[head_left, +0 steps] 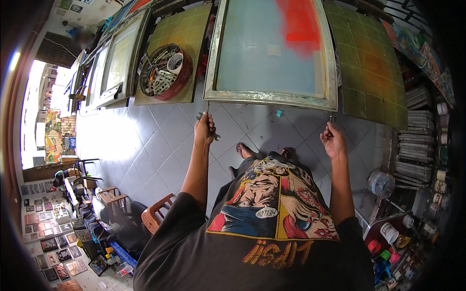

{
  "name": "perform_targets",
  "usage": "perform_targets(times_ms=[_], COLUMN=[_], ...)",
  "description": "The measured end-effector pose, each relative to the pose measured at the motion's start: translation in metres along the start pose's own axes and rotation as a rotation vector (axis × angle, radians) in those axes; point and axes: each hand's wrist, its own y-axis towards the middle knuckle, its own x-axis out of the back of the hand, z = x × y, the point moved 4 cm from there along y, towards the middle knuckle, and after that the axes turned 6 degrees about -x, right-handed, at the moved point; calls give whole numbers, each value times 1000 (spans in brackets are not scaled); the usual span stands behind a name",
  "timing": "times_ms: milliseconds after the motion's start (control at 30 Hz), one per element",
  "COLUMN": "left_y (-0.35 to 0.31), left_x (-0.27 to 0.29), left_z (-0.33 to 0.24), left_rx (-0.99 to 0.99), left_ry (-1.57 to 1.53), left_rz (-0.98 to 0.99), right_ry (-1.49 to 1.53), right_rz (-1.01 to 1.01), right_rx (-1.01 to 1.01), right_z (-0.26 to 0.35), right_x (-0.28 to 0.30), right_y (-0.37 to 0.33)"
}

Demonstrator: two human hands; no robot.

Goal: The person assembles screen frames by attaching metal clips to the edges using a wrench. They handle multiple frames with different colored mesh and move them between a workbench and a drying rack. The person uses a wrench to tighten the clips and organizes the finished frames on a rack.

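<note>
A large silkscreen frame (pixel 271 96) with a metal rim lies over the bench before me, red ink smeared on its mesh at the upper right. Below its near left corner, my left hand (pixel 203 128) is closed around an open-end wrench (pixel 216 137), whose jaws show on both sides of the fist. A thin bolt (pixel 208 105) sticks out of the frame just above that hand. At the near right corner my right hand (pixel 333 139) pinches another thin metal bolt (pixel 331 116) between thumb and fingers; the palm is partly turned up.
A round red tin (pixel 183 80) full of tools sits on a yellow-green board (pixel 196 24) at the left. Another such board (pixel 371 63) lies to the right. A brown plastic stool (pixel 151 219) stands behind me at left, a clear water jug (pixel 381 183) at right.
</note>
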Motion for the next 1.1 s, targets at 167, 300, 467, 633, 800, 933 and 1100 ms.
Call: perform_targets(times_ms=[167, 300, 467, 633, 800, 933, 1100], left_y=[1, -6, 0, 1, -7, -48, -114], left_x=[1, -6, 0, 3, 20, 8, -53], left_z=[6, -2, -2, 8, 27, 41, 47], left_rx=[130, -37, 57, 145, 162, 65, -11], left_ry=[-173, -13, -36, -144, -243, -55, 113], left_rz=[67, -57, 26, 56, 28, 57, 185], right_ry=[27, 94, -15, 48, -63, -234, -412], right_rz=[64, 103, -16, 40, -12, -47, 153], right_rx=[-43, -79, 16, -66, -12, -33, -98], right_z=[4, 7, 6, 7, 8, -11, -42], right_x=[-13, -14, -5, -15, -17, 2, -57], right_y=[-9, -16, -4, -14, -17, -15, -53])
